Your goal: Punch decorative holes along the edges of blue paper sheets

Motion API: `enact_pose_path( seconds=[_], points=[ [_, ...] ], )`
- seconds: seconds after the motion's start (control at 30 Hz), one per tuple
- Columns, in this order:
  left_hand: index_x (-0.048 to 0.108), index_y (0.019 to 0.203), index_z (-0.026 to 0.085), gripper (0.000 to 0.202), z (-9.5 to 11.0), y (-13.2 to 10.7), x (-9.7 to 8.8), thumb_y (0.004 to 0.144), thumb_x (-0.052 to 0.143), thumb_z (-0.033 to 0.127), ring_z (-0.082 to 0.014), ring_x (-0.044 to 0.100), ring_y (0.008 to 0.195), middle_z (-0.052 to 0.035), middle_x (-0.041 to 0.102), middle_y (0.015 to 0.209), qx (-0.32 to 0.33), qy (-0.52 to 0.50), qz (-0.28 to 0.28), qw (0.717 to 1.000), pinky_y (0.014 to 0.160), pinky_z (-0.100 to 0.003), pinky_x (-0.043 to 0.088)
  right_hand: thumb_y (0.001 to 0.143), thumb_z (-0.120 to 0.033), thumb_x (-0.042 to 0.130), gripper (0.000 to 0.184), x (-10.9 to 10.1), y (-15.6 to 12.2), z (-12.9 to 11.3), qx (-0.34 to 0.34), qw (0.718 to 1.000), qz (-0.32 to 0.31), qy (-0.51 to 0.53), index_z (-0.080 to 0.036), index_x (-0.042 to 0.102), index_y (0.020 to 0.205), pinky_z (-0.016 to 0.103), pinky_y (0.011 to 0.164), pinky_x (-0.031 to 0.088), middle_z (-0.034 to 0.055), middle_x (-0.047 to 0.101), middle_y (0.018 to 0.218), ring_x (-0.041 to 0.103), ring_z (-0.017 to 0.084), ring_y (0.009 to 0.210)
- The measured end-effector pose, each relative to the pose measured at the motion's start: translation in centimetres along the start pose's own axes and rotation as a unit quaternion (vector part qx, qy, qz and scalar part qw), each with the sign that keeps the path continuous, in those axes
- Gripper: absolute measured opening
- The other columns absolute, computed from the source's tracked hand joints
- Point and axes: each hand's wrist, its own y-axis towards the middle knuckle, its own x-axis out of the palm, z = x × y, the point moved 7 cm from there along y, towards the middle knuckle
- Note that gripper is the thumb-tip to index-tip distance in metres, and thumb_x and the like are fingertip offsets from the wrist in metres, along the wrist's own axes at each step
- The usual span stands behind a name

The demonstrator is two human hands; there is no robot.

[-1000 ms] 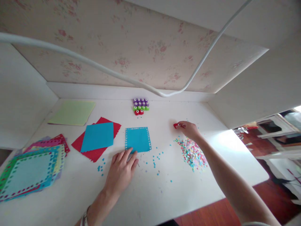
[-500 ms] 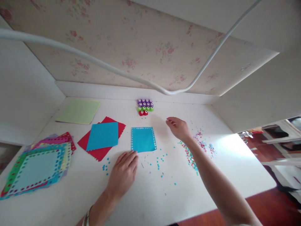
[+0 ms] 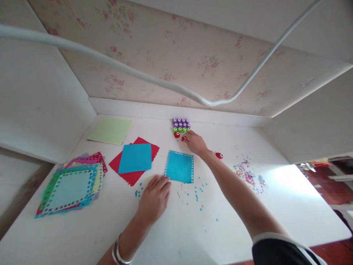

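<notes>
My left hand [image 3: 154,198] lies with its fingers flat, the tips on the lower left corner of a blue paper square [image 3: 179,167] whose edges carry small punched holes. At the back, my right hand [image 3: 194,142] has its fingers closed on a red craft punch [image 3: 184,138], partly hidden by the fingertips. Beside it sits another red punch [image 3: 177,135], in front of rows of green punches [image 3: 180,130] and purple punches [image 3: 180,123]. One more red punch [image 3: 219,155] lies on the table just past my right forearm.
To the left are a plain blue sheet [image 3: 135,158] over red sheets [image 3: 134,178], a pale green stack [image 3: 110,130] and a pile of hole-edged papers [image 3: 70,191]. Blue paper bits [image 3: 196,193] lie near the square; mixed confetti [image 3: 246,173] is at the right. A white cable [image 3: 165,86] hangs across the front.
My right hand has moved left to the punches and closed on a red one. A red punch now shows beside the forearm. The blue square has turned slightly clockwise; the whole view has shifted.
</notes>
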Motion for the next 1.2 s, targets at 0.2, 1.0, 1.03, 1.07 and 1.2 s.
enact_pose_path(
  seconds=[0.2,1.0,1.03,1.07,1.2],
  points=[
    [0.066,0.109,0.021,0.021,-1.1,0.3,-2.3,0.094,0.051,0.017,-0.0217,0.064,0.108,-0.0064,0.069,0.113,-0.056,-0.048,0.062,0.995,0.097,-0.041,0.053,0.087,-0.016,0.061,0.025,-0.5,-7.0,-2.8,-0.047,0.967,-0.04,0.246,-0.023,0.064,0.111,0.027,0.083,0.054,0.004,0.068,0.109,0.068,0.015,0.092],
    [0.061,0.122,0.023,0.028,0.0,-0.6,-0.1,0.096,0.053,0.025,-0.0233,0.064,0.101,-0.0068,0.068,0.113,-0.063,-0.04,-0.003,0.997,0.091,-0.041,0.054,0.078,-0.043,0.072,0.071,2.5,-7.7,-0.4,0.046,0.992,-0.114,0.004,-0.017,0.048,0.14,0.042,0.099,0.041,0.0178,0.056,0.133,0.052,0.034,0.121],
    [0.059,0.126,0.022,0.031,-0.2,-0.6,-0.2,0.096,0.053,0.025,-0.0232,0.063,0.101,-0.0078,0.067,0.113,-0.074,-0.041,-0.003,0.996,0.09,-0.04,0.054,0.075,-0.044,0.075,0.071,2.5,-7.7,0.1,0.056,0.991,-0.119,0.007,-0.017,0.051,0.137,0.04,0.094,0.044,0.0176,0.059,0.126,0.057,0.032,0.114],
    [0.056,0.13,0.021,0.034,-0.3,-0.7,-0.2,0.096,0.052,0.025,-0.0232,0.063,0.101,-0.0087,0.066,0.112,-0.082,-0.042,-0.006,0.996,0.09,-0.039,0.055,0.073,-0.044,0.077,0.07,2.4,-7.8,0.6,0.064,0.99,-0.122,0.01,-0.017,0.054,0.133,0.037,0.089,0.046,0.0165,0.062,0.119,0.061,0.031,0.106],
    [0.058,0.127,0.021,0.032,-0.6,-0.7,-0.4,0.095,0.052,0.024,-0.0226,0.063,0.101,-0.0091,0.065,0.11,-0.1,-0.053,-0.012,0.993,0.089,-0.037,0.055,0.071,-0.041,0.077,0.044,2.0,-8.7,2.4,0.093,0.989,-0.114,0.022,-0.016,0.068,0.106,0.033,0.076,0.047,0.0115,0.068,0.098,0.065,0.027,0.089]
  ],
)
